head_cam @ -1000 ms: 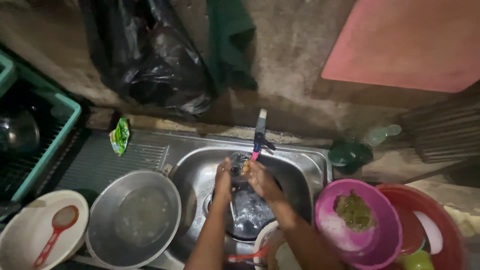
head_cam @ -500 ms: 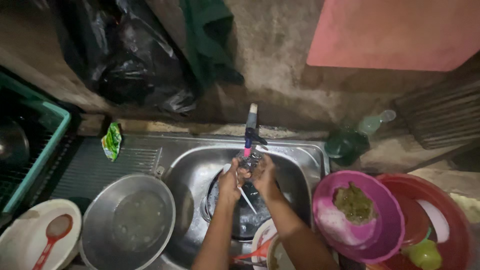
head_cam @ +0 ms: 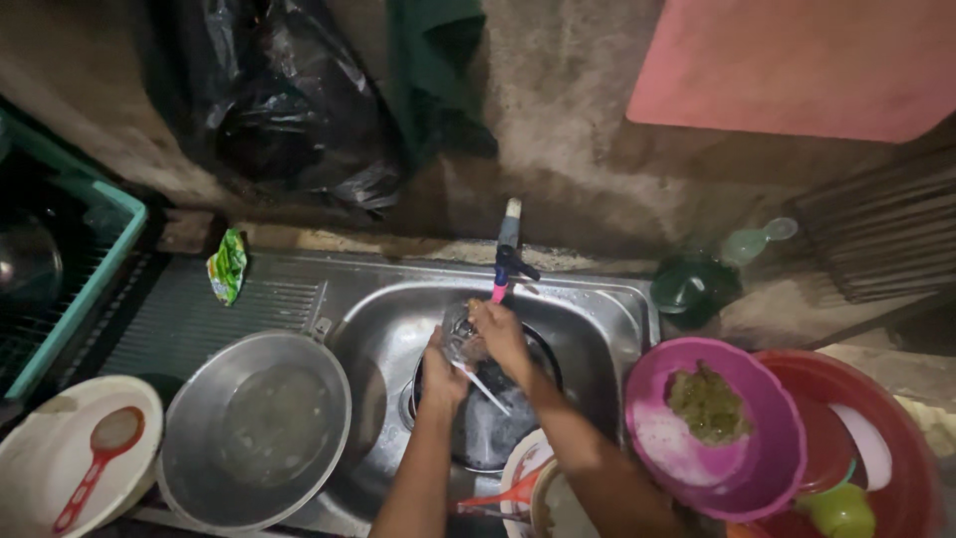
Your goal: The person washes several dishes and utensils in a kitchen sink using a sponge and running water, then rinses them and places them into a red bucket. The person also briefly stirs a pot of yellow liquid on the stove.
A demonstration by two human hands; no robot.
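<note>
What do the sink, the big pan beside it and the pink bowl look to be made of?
The sink looks like stainless steel: grey, shiny, with a ribbed drainboard. The big pan also seems metal, a duller silvery grey with a rolled rim. The pink bowl looks like plastic: bright, even colour and a smooth, slightly glossy wall.

A clear glass sits tilted between both hands, just under the tap and above the sink basin. A metal spoon slants down from the glass toward the right. Below the tap, a dark pan lies in the basin, wet with suds.
</note>
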